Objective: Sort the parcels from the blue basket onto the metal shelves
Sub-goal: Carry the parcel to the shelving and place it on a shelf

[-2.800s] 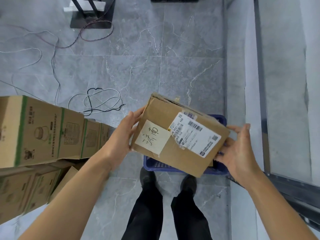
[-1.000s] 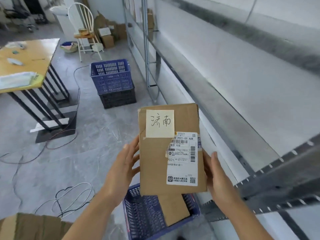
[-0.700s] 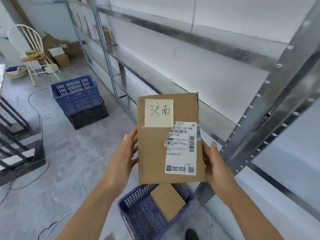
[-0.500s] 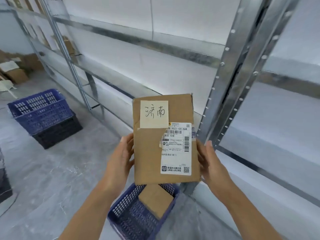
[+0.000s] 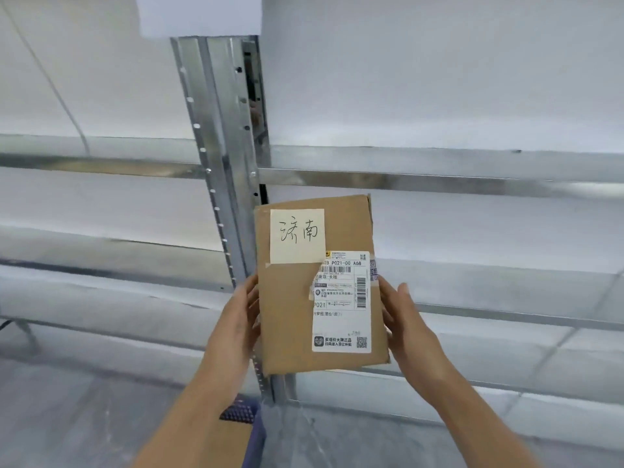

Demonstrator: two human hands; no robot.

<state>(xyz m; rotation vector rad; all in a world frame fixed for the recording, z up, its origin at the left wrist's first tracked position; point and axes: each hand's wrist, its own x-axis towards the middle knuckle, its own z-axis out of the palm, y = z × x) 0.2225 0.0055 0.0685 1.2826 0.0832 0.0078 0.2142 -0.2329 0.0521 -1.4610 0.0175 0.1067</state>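
I hold a brown cardboard parcel (image 5: 290,319) upright in front of the metal shelves (image 5: 439,179). It carries a cream note with handwritten characters and a white shipping label. My left hand (image 5: 236,332) presses its left side and my right hand (image 5: 405,329) presses its right side. The parcel sits just right of a perforated metal upright (image 5: 223,157), level with the middle shelf tiers. A corner of the blue basket (image 5: 248,420) shows below my left forearm, with another brown parcel (image 5: 233,444) inside it.
Horizontal shelf boards run left and right of the upright at several heights, with white wall behind. Grey tiled floor (image 5: 67,417) lies at the lower left.
My view has swung right from the aisle to face the shelving straight on. The parcel stays gripped by both hands and is now centred before the shelf tiers; the basket has slid almost out of view.
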